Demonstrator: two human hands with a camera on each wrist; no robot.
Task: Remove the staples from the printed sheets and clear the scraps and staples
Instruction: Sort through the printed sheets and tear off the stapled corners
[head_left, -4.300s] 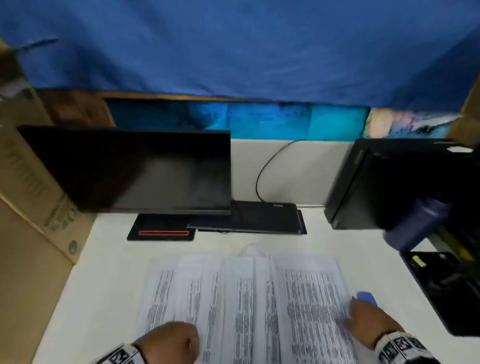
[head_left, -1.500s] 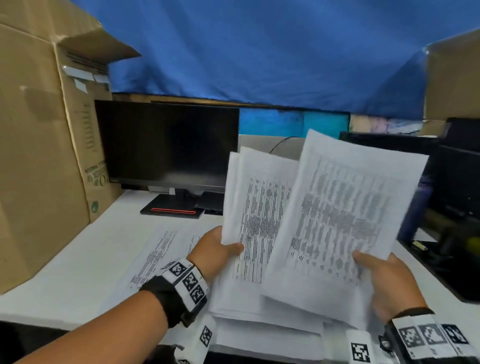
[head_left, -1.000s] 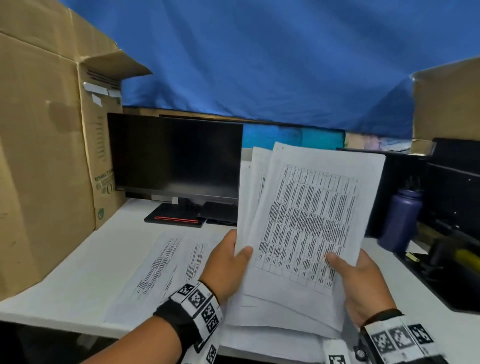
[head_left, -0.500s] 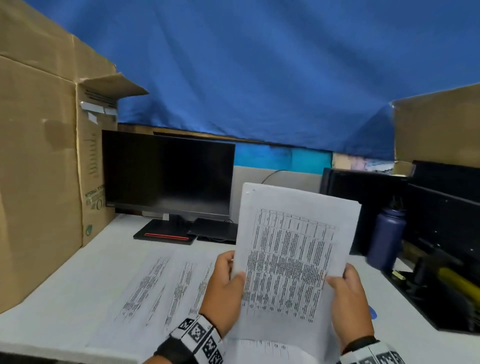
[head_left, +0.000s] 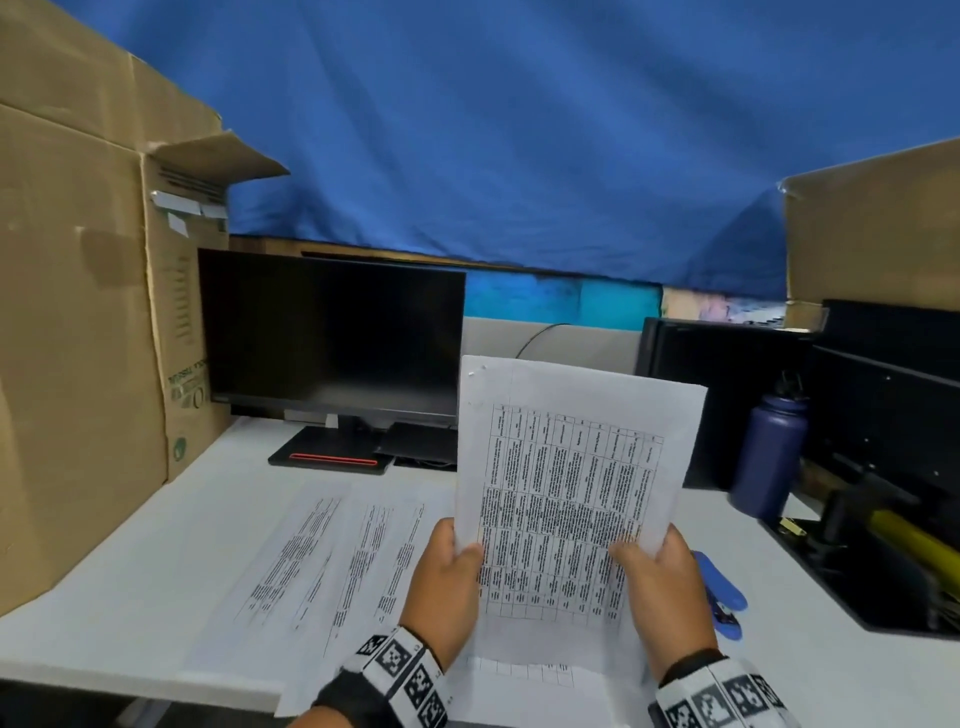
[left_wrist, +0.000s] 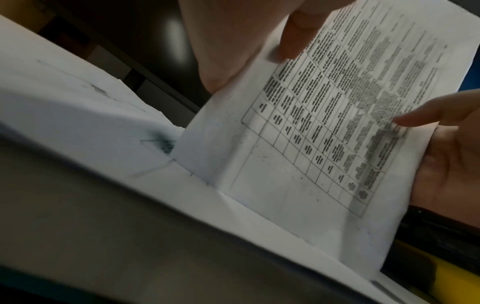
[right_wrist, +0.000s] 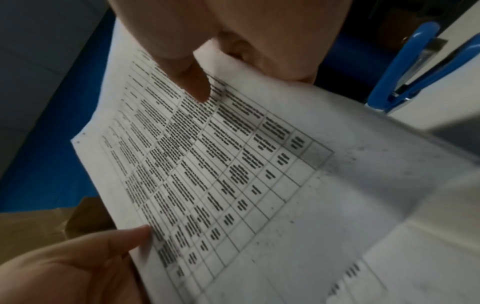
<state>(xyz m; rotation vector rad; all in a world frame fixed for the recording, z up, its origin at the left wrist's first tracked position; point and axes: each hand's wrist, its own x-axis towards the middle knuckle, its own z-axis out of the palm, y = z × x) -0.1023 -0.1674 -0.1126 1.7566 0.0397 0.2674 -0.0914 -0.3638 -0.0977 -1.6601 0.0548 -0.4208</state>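
White paper is what both hands are busy with: a sheaf of printed sheets (head_left: 569, 483) stands nearly upright above the near edge of the desk (head_left: 130, 587), its bottom edge down among more printed pages (head_left: 332, 551) that lie flat there. The left hand (head_left: 441, 587) pinches the sheaf's lower left edge, thumb on the printed face and fingers behind; the right hand (head_left: 660, 587) pinches the lower right edge the same way.

What the next move seems to hang on is the far end of the paper. The sheaf's long axis runs from the hands up and away, leaning slightly toward the monitor (head_left: 332, 332), with the print facing the person. In the top left corner, the one farthest from both hands, there are small marks (head_left: 475, 370); they could be staples or only staple holes, too small to tell. That corner sits on the left hand's side, so I would expect the left hand to steady the sheaf.

Blue and lying flat near the desk's right edge, just beside the right wrist, is what looks like the staple remover (head_left: 719, 592). It lies to the right of the sheaf, its long axis running from near to far, and the right hand is plainly the nearer one. To my eye, that hand would have to let go of the paper and reach a little to the right for it.
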